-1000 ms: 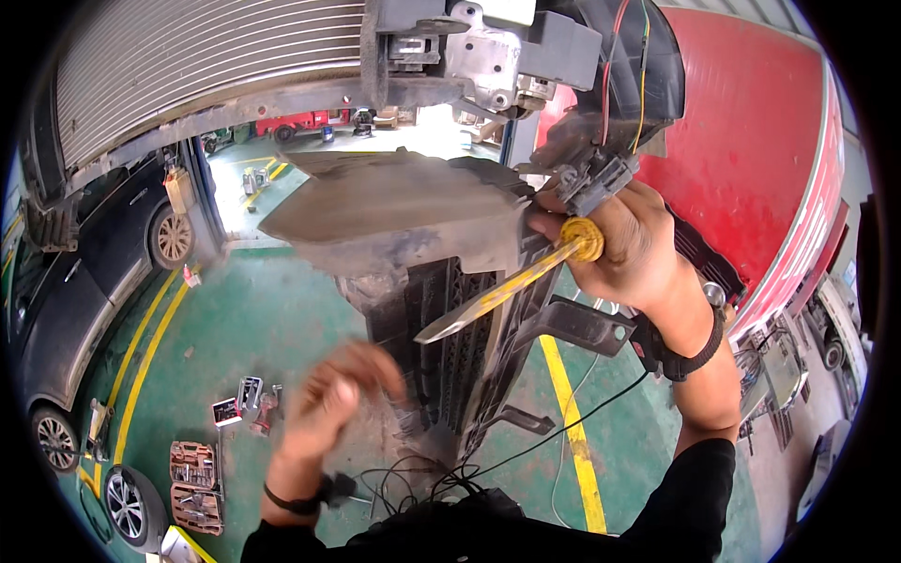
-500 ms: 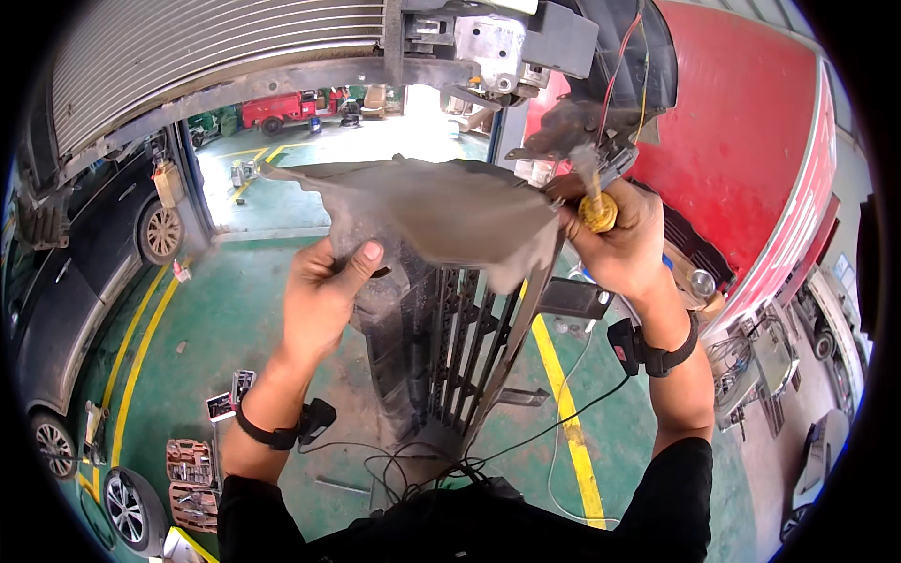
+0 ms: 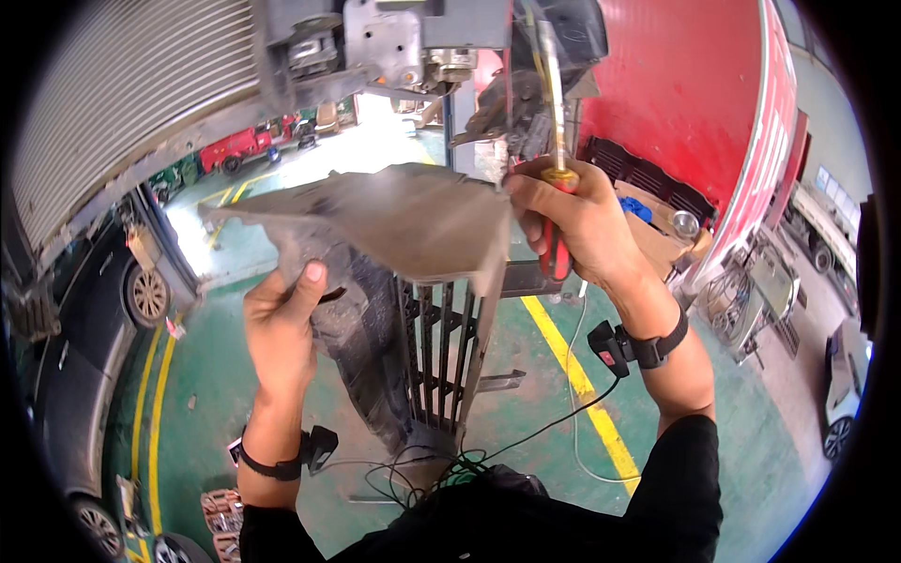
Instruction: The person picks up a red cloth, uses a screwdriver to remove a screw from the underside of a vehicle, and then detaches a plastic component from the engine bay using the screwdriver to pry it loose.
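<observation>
A large dusty dark plastic car part (image 3: 394, 220) stands in front of me, with a broad flap on top and a slatted grille (image 3: 439, 347) below. My left hand (image 3: 284, 319) grips its left side, thumb lying over the front near a slot. At the flap's right corner, my right hand (image 3: 587, 225) is closed around a screwdriver (image 3: 560, 176) with a red and yellow handle. Its long metal shaft points upward. The right fingertips are by the corner; whether they also pinch it is hidden.
Overhead hangs a car front with a finned radiator (image 3: 141, 94) and metal bracket (image 3: 383, 42). A dark car (image 3: 80, 347) stands left, a red panel (image 3: 676, 103) right. Cables (image 3: 441, 469) run near my body. An open toolbox (image 3: 221, 511) lies on the green floor.
The screwdriver has swung so its shaft stands upright and its red handle shows below my right hand. The view has shifted; the plastic part and both hands appear further left.
</observation>
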Action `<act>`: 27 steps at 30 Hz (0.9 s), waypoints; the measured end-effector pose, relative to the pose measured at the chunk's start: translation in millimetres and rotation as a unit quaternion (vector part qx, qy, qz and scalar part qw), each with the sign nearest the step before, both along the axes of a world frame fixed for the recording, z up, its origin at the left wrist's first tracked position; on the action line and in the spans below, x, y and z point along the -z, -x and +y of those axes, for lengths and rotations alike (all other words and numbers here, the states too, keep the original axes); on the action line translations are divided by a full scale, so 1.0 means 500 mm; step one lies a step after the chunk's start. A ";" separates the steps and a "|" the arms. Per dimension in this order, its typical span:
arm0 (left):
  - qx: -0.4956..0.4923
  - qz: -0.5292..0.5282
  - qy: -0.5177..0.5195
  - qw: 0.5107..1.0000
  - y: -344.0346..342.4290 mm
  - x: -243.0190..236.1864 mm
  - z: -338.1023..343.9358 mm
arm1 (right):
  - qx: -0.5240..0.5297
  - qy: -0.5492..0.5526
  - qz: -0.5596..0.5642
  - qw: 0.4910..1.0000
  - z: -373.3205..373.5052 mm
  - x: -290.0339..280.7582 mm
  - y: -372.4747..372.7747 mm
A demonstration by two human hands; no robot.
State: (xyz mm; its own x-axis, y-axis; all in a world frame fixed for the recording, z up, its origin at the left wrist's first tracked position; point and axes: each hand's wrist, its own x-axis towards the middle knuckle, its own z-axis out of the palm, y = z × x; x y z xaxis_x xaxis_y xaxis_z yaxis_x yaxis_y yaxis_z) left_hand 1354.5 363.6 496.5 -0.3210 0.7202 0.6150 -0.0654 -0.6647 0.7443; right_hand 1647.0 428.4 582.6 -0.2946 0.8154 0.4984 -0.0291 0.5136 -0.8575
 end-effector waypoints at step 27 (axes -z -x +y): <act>-0.240 0.397 -0.124 0.877 -0.088 0.085 -0.080 | -0.024 0.140 -0.100 0.985 0.093 -0.079 0.019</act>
